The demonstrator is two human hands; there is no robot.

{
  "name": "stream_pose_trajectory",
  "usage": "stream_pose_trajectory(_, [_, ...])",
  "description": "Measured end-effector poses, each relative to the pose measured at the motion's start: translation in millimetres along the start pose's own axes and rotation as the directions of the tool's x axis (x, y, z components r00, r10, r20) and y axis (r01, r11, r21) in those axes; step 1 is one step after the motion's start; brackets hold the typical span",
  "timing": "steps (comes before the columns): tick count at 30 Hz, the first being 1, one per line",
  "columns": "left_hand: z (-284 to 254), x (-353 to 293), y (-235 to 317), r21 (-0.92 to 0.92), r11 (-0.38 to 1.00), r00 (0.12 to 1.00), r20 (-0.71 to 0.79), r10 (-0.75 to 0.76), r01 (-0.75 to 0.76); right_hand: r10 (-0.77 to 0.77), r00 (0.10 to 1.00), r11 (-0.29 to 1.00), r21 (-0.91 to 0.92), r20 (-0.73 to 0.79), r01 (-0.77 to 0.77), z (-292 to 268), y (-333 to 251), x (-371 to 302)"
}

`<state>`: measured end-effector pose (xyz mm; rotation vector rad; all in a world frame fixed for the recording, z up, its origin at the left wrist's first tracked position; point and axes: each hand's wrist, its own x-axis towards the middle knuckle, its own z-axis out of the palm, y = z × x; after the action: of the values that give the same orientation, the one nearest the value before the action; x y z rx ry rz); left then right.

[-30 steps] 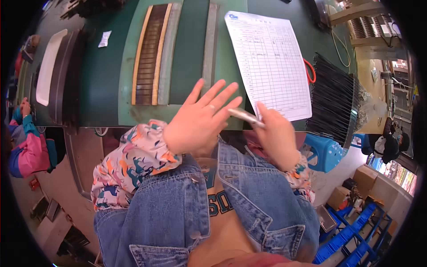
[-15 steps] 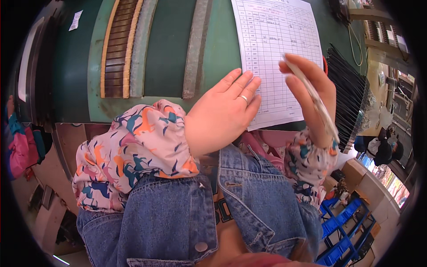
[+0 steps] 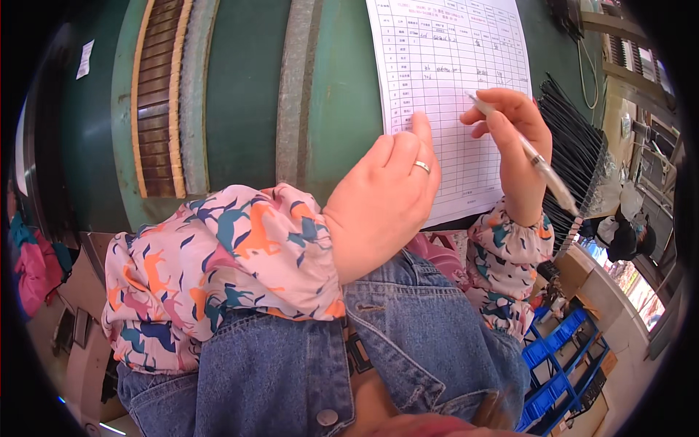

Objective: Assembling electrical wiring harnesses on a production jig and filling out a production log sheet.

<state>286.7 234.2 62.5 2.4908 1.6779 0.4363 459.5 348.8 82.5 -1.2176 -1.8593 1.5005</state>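
A printed form (image 3: pixel 466 164) with ruled columns and some handwriting lies on the green worktop (image 3: pixel 244 109). My left hand (image 3: pixel 386 197), a ring on one finger, rests at the form's left edge. Its index finger points up the rows while the others curl in, and nothing is in it. Over the right side of the sheet, my right hand (image 3: pixel 520 138) grips a clear-barrelled pen (image 3: pixel 547 176) between thumb and fingers. The pen slants, its writing end toward the middle of the form; whether the tip touches paper I cannot tell.
Left of the form lie a grey metal bar (image 3: pixel 297 95) and a brown slatted strip (image 3: pixel 156 102) with pale edges. Thin black rods (image 3: pixel 571 138) are bundled at the right. Blue racks (image 3: pixel 546 393) stand lower right. Pink clothing (image 3: pixel 36 266) shows at far left.
My left hand, flat before, has curled its fingers except the index, which now points at the form's rows. The pen in my right hand has swung its tip toward the sheet. The view has shifted.
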Motion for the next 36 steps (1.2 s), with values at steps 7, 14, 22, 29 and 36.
stream_pose_trajectory(7, [9, 5, -1, -0.056, 0.998, 0.989, -0.137, -0.049, 0.042, 0.042, 0.999, 0.993, 0.11, -0.017, -0.04, 27, -2, 18])
stream_pose_trajectory(14, [14, 4, -2, -0.079, 0.997, 0.985, -0.168, -0.028, 0.014, 0.011, 0.996, 0.998, 0.068, -0.093, -0.004, 25, 6, 17])
stream_pose_trajectory(22, [-15, -3, 5, -0.529, 0.784, 0.902, -0.423, 0.088, -0.325, -0.624, 0.758, 0.66, -0.649, -0.192, 0.379, 41, 12, 12])
stream_pose_trajectory(29, [-1, -1, 7, -0.612, 0.68, 0.874, -0.477, 0.091, -0.404, -0.752, 0.655, 0.482, -0.738, -0.072, 0.473, 40, 8, 13])
stream_pose_trajectory(36, [0, -2, 5, -0.578, 0.695, 0.865, -0.485, 0.129, -0.428, -0.739, 0.673, 0.497, -0.696, -0.026, 0.518, 40, 8, 13])
